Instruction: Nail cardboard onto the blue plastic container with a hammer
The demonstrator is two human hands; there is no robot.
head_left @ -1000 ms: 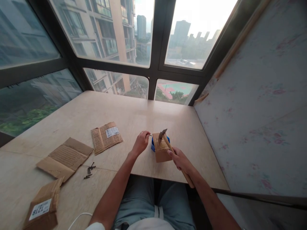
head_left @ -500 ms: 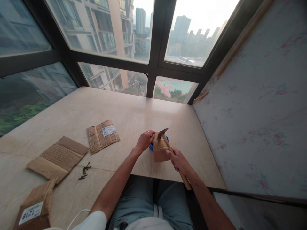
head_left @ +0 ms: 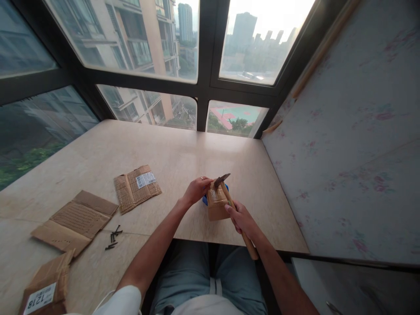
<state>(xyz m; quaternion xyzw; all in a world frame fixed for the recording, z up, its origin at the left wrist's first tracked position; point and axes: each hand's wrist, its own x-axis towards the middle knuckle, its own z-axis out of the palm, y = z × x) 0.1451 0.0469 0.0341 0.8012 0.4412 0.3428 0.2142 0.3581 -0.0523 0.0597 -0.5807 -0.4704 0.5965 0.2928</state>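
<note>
My right hand (head_left: 242,218) grips the wooden handle of a hammer (head_left: 227,194), whose dark metal head hangs just above a small piece of brown cardboard (head_left: 216,205). That cardboard lies over a blue object (head_left: 204,200) near the front edge of the wooden table (head_left: 183,153). My left hand (head_left: 197,189) rests at the cardboard's left top corner with its fingers pinched together; a nail seen between them earlier is hidden now.
Two flattened cardboard pieces (head_left: 137,187) (head_left: 74,220) lie on the left of the table. Several dark nails (head_left: 113,236) sit loose between them and the front edge. A labelled cardboard box (head_left: 46,288) stands at the bottom left. Windows run behind; a pale panel (head_left: 348,140) walls the right side.
My left hand has moved right, from beside the blue object to the cardboard's top corner. The hammer has stayed over the cardboard. The camera has shifted slightly.
</note>
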